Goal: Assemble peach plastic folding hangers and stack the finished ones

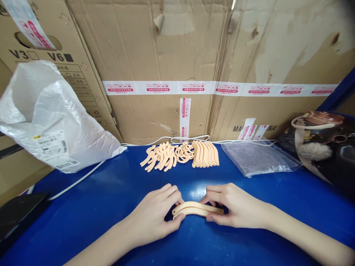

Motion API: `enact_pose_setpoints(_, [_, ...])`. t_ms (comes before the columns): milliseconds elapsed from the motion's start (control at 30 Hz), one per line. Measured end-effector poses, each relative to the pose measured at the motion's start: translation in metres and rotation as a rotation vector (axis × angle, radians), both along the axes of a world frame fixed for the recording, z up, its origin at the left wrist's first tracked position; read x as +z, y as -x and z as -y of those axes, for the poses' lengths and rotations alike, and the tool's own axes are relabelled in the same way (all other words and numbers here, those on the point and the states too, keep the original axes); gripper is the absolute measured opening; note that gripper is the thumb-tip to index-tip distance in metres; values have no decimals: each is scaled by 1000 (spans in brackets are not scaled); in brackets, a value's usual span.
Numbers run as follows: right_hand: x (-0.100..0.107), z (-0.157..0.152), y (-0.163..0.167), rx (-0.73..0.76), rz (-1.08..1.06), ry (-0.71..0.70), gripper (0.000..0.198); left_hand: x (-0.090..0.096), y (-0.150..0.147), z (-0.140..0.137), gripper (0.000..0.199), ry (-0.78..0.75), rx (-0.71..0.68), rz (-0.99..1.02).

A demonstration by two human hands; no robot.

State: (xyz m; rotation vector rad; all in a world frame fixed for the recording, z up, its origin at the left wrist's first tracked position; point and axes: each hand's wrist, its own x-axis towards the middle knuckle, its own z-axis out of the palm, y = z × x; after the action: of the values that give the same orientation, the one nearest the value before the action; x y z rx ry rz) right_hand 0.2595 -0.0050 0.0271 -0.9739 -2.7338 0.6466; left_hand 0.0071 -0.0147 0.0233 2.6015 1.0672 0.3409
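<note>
Two curved beige strips (191,207), with small holes at their ends, lie one against the other just above the blue table. My left hand (159,208) pinches them at the left end between thumb and fingers. At the right end my right hand (230,207) grips them the same way. Beyond the hands sits a neat row of similar curved beige strips (205,153). Left of that row are a small heap of ring-like beige pieces (185,152) and a pile of wavy, branched beige pieces (159,157).
A white plastic bag (55,118) with a label stands at the left, above a dark flat device (22,216). A clear plastic bag (260,159) lies back right, beside a dark bag (338,155). Cardboard boxes (166,55) wall off the back; a white cable (80,181) crosses the table (111,199).
</note>
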Motion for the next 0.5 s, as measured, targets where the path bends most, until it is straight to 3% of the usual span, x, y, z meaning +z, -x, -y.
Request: enact_pose_setpoints(500, [1, -1, -1, -1, 31, -105, 21, -1, 0, 1, 5, -29, 3, 28])
